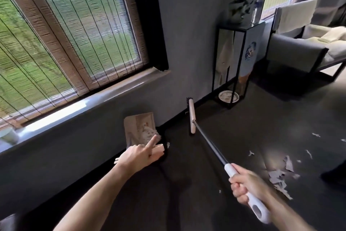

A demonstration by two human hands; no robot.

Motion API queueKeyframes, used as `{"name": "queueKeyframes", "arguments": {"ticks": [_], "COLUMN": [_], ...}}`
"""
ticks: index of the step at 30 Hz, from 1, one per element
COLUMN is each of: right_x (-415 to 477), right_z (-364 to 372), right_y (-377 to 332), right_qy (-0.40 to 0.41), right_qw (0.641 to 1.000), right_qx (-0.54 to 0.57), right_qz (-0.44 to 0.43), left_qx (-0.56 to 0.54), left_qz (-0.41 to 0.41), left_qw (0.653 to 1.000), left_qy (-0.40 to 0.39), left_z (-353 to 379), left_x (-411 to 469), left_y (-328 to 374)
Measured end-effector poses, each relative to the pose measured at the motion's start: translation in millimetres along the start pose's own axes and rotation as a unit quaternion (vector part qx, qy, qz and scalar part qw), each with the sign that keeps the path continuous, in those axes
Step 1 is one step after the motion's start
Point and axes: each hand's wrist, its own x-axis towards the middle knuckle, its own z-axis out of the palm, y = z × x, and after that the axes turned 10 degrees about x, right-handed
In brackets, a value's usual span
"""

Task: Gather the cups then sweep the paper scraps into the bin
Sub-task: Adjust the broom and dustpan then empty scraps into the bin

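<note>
My right hand (247, 184) grips the white end of a broom handle (211, 148). The pale broom head (192, 116) rests on the dark floor by the wall. Torn paper scraps (280, 176) lie on the floor to the right of my right hand, with smaller bits farther right. My left hand (140, 156) reaches with straight fingers to the beige bin (138, 127) leaning at the wall; white scraps show inside it. Whether the fingers touch its dark rim is unclear. A white cup (7, 135) stands on the windowsill at far left.
A black metal side table (241, 30) with a plant and a bottle stands against the wall, a small plate (228, 96) on the floor beneath it. A grey sofa (299, 49) sits at the back right. A dark shape (335, 174) is at the right edge.
</note>
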Motion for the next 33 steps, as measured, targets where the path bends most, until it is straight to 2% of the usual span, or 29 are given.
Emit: {"name": "queueKeyframes", "arguments": {"ticks": [10, 14, 18, 23, 29, 33], "right_x": [-8.3, -12.0, -10.9, -4.1, -10.9, -18.6], "right_z": [14.3, 19.8, 18.2, 18.2, 19.4, 27.3], "right_y": [0.2, -3.7, 5.6, 16.5, 29.6, 24.6], "right_qy": [0.008, -0.017, -0.017, -0.026, -0.019, -0.021], "right_qw": [0.999, 0.998, 0.998, 0.997, 0.998, 0.997], "right_qx": [0.030, 0.053, 0.058, 0.066, 0.060, 0.063], "right_qz": [-0.008, 0.009, 0.002, 0.013, 0.032, 0.033], "left_qx": [0.055, 0.049, 0.121, 0.182, 0.202, 0.181], "left_qz": [0.049, 0.087, 0.142, 0.201, 0.246, 0.262], "left_qw": [0.991, 0.968, 0.955, 0.947, 0.920, 0.900], "left_qy": [0.114, 0.229, 0.231, 0.171, 0.228, 0.299], "left_z": [-12.3, -10.9, 29.6, 68.4, 30.4, 13.2], "left_x": [-28.6, -44.7, -57.5, -50.6, -38.4, -48.6], "left_y": [-14.8, -12.5, 5.3, 25.4, 4.7, -10.2]}}
